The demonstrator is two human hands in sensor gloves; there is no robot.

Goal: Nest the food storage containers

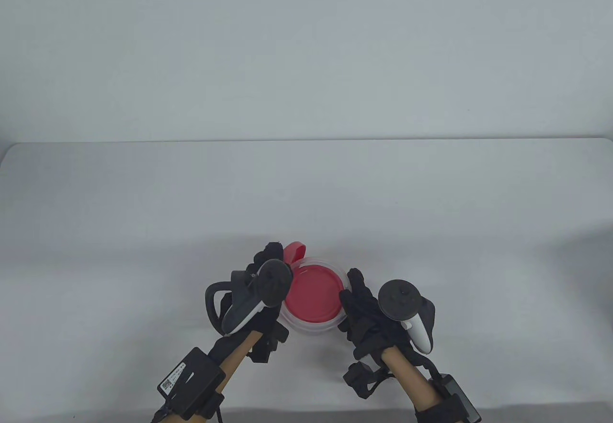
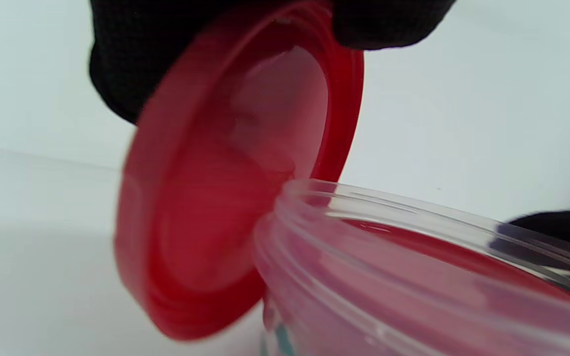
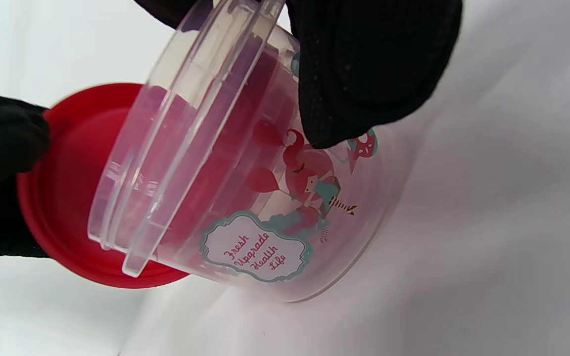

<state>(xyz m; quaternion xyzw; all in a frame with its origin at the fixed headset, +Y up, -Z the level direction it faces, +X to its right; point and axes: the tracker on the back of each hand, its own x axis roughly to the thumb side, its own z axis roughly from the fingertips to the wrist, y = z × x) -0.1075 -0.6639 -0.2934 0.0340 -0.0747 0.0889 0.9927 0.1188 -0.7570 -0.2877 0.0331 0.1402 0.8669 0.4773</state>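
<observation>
While the clear round container [image 1: 311,320] sits on the counter [image 1: 431,212] between the two hands, its red lid [image 2: 206,198] is off and tilted on edge just beyond the rim on the left hand's side, so the step in hand looks like opening the container to make it ready for nesting. Inside it something red [image 1: 313,296] already fills the opening; from the right wrist view this seems to be a smaller lidded container seated inside, though the printed wall blurs it and I cannot be certain.

The left hand [image 1: 261,293] grips the loose lid by its upper edge, gloved fingers [image 2: 126,59] curled over the top of it, the lid's lower edge close against the container's outer wall. The right hand [image 1: 366,313] holds the container from its own side, with one fingertip [image 3: 359,74] pressed on the wall just below the rim, over the cartoon print and the "Fresh Upgrade Health Life" label [image 3: 255,252]. Both hands are clamped on their things, not spread.

The next move probably calls for the left hand either to carry the lid clear and set it down beside the container, or to level it over the rim and press it home, while the right hand steadies the wall against tipping.
</observation>
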